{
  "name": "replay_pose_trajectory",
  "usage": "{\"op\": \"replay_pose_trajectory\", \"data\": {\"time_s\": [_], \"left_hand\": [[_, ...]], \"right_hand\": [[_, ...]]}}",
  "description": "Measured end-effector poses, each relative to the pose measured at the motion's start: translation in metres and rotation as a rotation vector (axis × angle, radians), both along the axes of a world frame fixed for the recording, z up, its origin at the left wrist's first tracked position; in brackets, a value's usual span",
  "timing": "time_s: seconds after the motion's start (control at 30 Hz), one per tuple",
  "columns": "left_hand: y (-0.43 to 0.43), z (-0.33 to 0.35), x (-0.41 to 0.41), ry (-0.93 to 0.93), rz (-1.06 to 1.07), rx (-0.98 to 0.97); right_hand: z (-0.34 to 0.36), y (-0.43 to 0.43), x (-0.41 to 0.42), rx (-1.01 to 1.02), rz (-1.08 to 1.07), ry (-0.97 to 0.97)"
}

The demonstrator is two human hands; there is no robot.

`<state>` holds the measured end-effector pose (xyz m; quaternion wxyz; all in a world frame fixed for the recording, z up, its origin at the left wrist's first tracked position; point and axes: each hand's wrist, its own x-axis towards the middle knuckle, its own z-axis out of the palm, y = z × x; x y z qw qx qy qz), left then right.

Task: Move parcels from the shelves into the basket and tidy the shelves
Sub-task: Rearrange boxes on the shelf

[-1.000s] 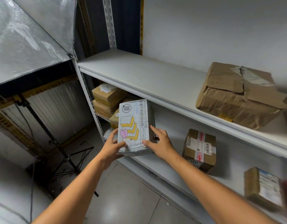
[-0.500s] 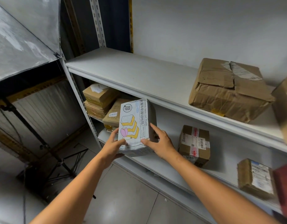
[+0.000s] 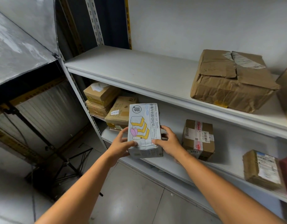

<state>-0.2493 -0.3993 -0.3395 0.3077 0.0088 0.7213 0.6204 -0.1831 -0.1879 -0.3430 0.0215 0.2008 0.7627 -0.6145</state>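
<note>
The upper shelf (image 3: pixel 139 73) carries a large crumpled brown parcel (image 3: pixel 233 81). At the lower shelf's (image 3: pixel 228 160) front edge, a white box (image 3: pixel 143 126) printed "THICK CUT TOAST" stands upright between the left hand (image 3: pixel 121 146) and right hand (image 3: pixel 169 143). Both grasp its lower sides, arms outstretched. Just right sits a taped parcel (image 3: pixel 198 139) labelled "0403".

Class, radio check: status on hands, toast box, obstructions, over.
Left hand and right hand grip toast box at lower shelf front. Brown parcel close behind it, taped parcel to its right. No basket in view.
</note>
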Motion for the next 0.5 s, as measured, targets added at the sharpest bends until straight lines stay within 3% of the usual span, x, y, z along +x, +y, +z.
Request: {"op": "replay_pose_trajectory", "data": {"time_s": [0.5], "left_hand": [[0.130, -0.018, 0.007, 0.045, -0.232, 0.029]], "right_hand": [[-0.006, 0.107, 0.057, 0.007, -0.272, -0.004]]}}
